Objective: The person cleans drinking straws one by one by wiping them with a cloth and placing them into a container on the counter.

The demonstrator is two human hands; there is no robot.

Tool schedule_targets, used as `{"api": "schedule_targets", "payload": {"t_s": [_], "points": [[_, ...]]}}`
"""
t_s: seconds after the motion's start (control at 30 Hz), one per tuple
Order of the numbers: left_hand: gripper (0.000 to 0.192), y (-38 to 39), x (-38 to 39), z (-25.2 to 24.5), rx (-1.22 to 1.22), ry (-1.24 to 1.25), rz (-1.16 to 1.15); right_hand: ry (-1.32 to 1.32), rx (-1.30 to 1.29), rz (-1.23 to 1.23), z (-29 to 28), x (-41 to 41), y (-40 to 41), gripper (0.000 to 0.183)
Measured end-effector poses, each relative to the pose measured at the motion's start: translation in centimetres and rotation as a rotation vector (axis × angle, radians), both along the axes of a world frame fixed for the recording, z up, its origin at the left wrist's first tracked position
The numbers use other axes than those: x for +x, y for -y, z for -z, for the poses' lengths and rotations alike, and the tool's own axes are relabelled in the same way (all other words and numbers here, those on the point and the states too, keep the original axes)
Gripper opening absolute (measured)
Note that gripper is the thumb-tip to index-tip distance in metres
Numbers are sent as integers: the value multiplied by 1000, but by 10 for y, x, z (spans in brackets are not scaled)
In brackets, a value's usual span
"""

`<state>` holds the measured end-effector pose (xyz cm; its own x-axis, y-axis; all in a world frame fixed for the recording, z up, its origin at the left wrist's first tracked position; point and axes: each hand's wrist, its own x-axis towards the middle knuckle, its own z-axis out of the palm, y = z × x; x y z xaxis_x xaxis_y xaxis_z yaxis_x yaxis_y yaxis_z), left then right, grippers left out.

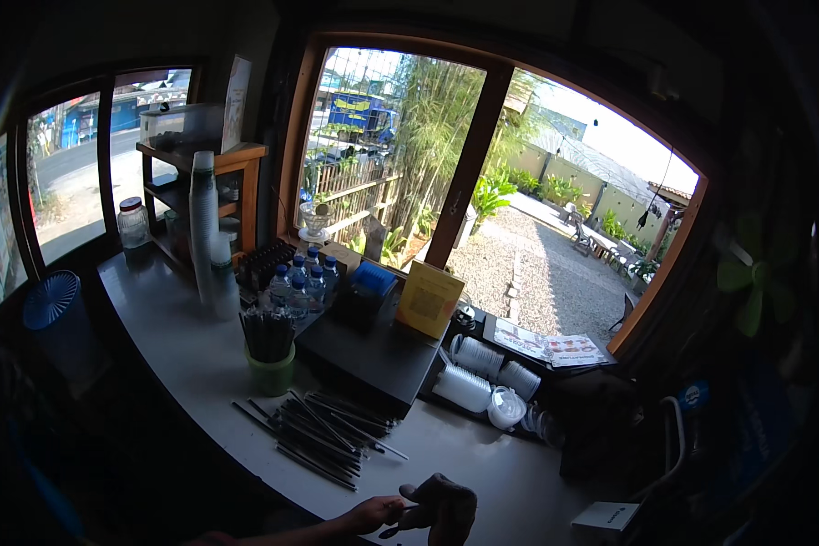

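Observation:
At the counter's near edge, my left hand (374, 514) pinches a thin, stick-like utensil (410, 507) whose kind is hard to make out. Beside it my right hand (448, 527) grips a grey cloth (442, 493), which is bunched around the utensil's other side. A dark, spoon-like end (388, 532) shows just below the fingers; whether it belongs to the same piece I cannot tell. Beyond my hands, many wrapped black straws (327, 437) lie in a loose pile on the white counter (478, 464). More black straws (267, 334) stand upright in a green cup (271, 375).
A black cash drawer (368, 355) carries a yellow sign (428, 300). Bottled waters (299, 290) and tall stacks of plastic cups (205, 225) stand at the left. Plastic lids (463, 388) fill a dark tray. A white box (605, 516) lies at right; windows border the counter.

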<state>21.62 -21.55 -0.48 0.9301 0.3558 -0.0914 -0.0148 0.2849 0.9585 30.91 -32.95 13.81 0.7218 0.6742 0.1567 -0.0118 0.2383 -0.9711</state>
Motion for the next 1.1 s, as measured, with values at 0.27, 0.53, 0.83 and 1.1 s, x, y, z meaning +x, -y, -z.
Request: {"api": "schedule_targets", "payload": {"t_s": [0.27,0.53,0.83,1.1], "points": [[44,-24,-8,8,60,-25,-74,68,-172,-189,26,8,-18,19],[37,-78,-44,-17,-131,-77,-138,-118,-144,-202,13,-24,-77,20],[33,-155,-105,-37,264,-60,-144,72,183,-288,13,-67,-163,39],[32,-217,-154,-30,-46,-17,-174,175,161,-286,-2,-113,-226,48]]}}
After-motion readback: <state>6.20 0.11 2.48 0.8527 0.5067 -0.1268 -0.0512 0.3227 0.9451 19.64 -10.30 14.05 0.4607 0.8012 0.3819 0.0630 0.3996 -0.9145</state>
